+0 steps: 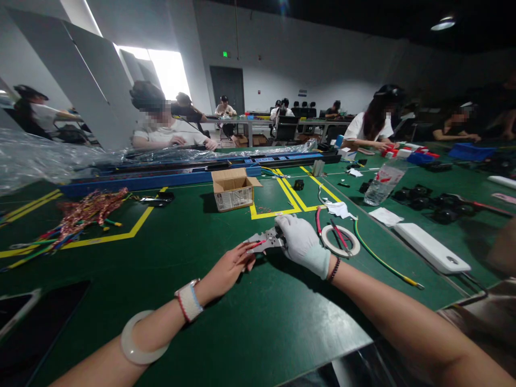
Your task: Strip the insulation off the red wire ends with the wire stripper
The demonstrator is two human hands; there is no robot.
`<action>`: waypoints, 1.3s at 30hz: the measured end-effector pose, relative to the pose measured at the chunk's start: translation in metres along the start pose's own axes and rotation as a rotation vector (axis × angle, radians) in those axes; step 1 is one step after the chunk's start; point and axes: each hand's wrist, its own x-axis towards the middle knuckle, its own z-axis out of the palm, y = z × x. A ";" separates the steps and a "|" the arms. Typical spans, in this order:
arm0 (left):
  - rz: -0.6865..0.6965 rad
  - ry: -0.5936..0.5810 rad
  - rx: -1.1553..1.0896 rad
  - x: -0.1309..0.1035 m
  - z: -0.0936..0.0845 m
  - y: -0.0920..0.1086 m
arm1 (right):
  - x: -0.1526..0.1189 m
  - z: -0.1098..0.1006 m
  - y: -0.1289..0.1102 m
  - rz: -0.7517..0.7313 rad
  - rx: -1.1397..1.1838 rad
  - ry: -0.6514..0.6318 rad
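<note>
My right hand (pixel 303 241), in a pale knit glove, is closed around a flat metal wire stripper (pixel 269 238) whose jaws point left. At those jaws, my bare left hand (pixel 231 266) pinches a thin red wire (pixel 256 245) that lies against the tool's plates. Its other end is hidden among my fingers. Right of the glove, a roll of white tape (pixel 355 246) lies flat with a dark pen-like piece and a red wire piece (pixel 341 231) across it. A yellow-green cable (pixel 379 260) with a metal lug curves beside the roll.
An open cardboard box (pixel 235 191) stands beyond my hands. Stripped copper wires (pixel 94 212) are heaped at left. A plastic bottle (pixel 385 183), black parts (pixel 417 201) and a white power bank-like case (pixel 431 247) lie right. Blue rails (pixel 161 177) cross the back; several people sit beyond.
</note>
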 end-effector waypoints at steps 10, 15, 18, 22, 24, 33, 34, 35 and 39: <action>-0.078 0.000 -0.194 0.001 0.004 0.004 | 0.001 0.007 0.008 -0.094 0.045 0.137; -0.105 -0.008 -0.268 0.001 0.005 0.006 | 0.001 0.009 0.011 -0.071 0.102 0.085; -0.102 -0.007 -0.294 0.001 0.005 0.006 | 0.000 0.009 0.010 -0.079 0.130 0.087; -0.105 -0.011 -0.337 0.001 0.007 0.003 | -0.001 0.009 0.009 -0.074 0.138 0.090; -0.107 -0.010 -0.344 0.001 0.008 0.002 | -0.001 0.009 0.009 -0.067 0.136 0.084; -0.108 0.003 -0.319 0.001 0.008 0.002 | 0.000 0.008 0.007 -0.039 0.102 0.044; -0.104 0.001 -0.308 0.001 0.008 0.003 | 0.000 0.007 0.007 -0.037 0.098 0.042; -0.102 0.002 -0.296 0.001 0.008 0.004 | 0.000 0.007 0.008 -0.036 0.094 0.038; -0.115 0.013 -0.250 0.001 0.007 0.008 | 0.001 0.007 0.008 -0.036 0.080 0.023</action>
